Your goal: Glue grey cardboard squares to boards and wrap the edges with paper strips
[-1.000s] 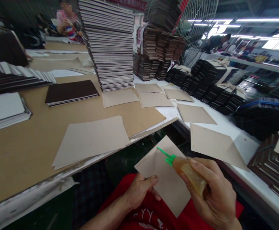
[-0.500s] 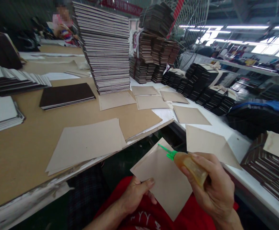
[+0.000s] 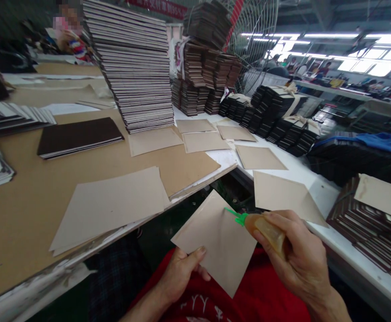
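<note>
My left hand (image 3: 184,273) pinches the lower left edge of a beige cardboard sheet (image 3: 212,241), thumb on top and fingers underneath. The sheet is tilted above my lap, one corner pointing away from me. My right hand (image 3: 296,255) is wrapped round a glue bottle (image 3: 265,230) with amber contents. Its thin green nozzle (image 3: 235,216) points left over the sheet, the tip at or just above the surface near the upper right edge; whether it touches I cannot tell. A few similar sheets (image 3: 111,205) lie overlapped on the brown table to the left.
A tall stack of boards (image 3: 138,76) rises at the back of the brown table (image 3: 21,214). Separate cardboard sheets (image 3: 282,192) lie along the white table on the right, beside bundled dark pieces (image 3: 272,112). A person (image 3: 73,38) is in the far left background.
The nozzle tip has moved from near the sheet's far corner along its upper right edge, towards me. The view has shifted slightly right. Both hands keep their holds.
</note>
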Demonstrator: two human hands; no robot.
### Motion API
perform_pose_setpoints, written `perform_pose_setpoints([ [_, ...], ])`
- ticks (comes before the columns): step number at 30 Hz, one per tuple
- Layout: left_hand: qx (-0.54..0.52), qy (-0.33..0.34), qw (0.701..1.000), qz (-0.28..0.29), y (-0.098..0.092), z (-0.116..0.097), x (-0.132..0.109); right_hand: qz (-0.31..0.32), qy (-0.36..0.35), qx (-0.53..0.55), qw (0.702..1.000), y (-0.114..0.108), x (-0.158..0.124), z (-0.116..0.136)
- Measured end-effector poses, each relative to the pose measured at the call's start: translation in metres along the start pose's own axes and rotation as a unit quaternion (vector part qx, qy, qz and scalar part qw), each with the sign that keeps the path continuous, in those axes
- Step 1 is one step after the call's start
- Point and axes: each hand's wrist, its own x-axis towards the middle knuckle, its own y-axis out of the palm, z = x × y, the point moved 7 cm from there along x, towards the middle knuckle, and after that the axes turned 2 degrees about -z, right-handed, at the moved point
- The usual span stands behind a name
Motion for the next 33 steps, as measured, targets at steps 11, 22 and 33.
perform_pose_setpoints([
  [11,0.021,-0.010,1.000,0.017,-0.004,0.007,-0.002,-0.003,0.003,0.005,1.000,0.002,0.010,0.000],
  [22,0.021,-0.012,1.000,0.005,-0.002,0.004,-0.001,0.018,0.019,-0.006,1.000,-0.004,0.009,-0.006],
  [33,0.037,-0.010,0.999,-0.007,0.000,0.001,-0.002,0.004,0.025,0.003,1.000,-0.012,0.008,-0.008],
])
